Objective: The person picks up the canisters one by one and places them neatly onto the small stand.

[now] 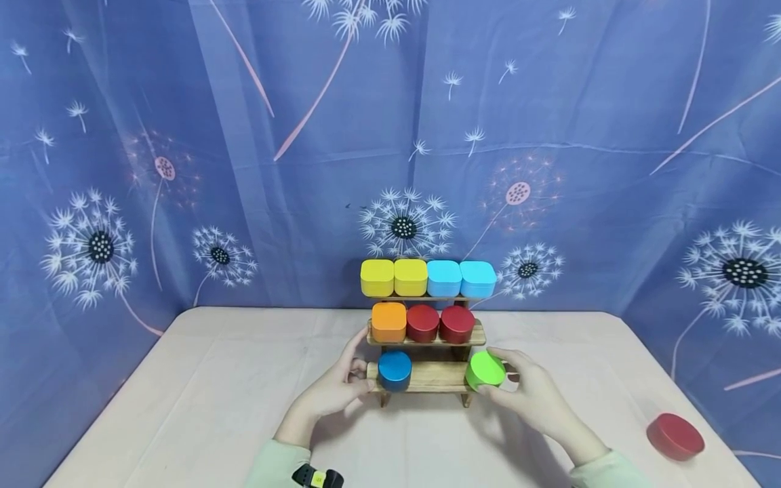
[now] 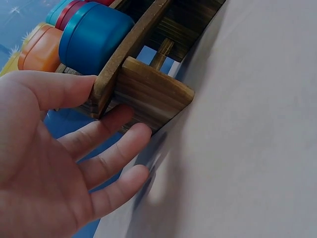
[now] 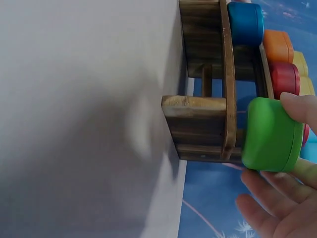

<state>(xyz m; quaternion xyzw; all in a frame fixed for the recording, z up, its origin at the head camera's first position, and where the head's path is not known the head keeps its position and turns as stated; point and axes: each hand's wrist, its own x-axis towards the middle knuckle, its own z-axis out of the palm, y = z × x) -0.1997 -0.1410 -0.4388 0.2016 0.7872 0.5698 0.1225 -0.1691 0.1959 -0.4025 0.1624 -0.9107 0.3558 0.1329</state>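
A three-tier wooden display shelf [image 1: 436, 376] stands on the table. My left hand [image 1: 332, 386] is at its left end; in the left wrist view the thumb lies on the end of the bottom board and the index finger reaches beneath it, pinching it. Close by, a round blue tin [image 1: 394, 371] sits on the left of that tier. With thumb and fingers my right hand [image 1: 533, 393] grips a green rounded tin [image 3: 272, 134] at the right end of the same tier. Its base is right at the board in the right wrist view.
On the middle tier are an orange tin [image 1: 388, 322] and two red tins [image 1: 422, 323]. Two yellow tins [image 1: 377, 278] and two light blue tins [image 1: 478, 279] line the top tier. Another red tin [image 1: 674, 436] lies at the table's right edge. A blue dandelion-print curtain [image 1: 317, 224] hangs behind.
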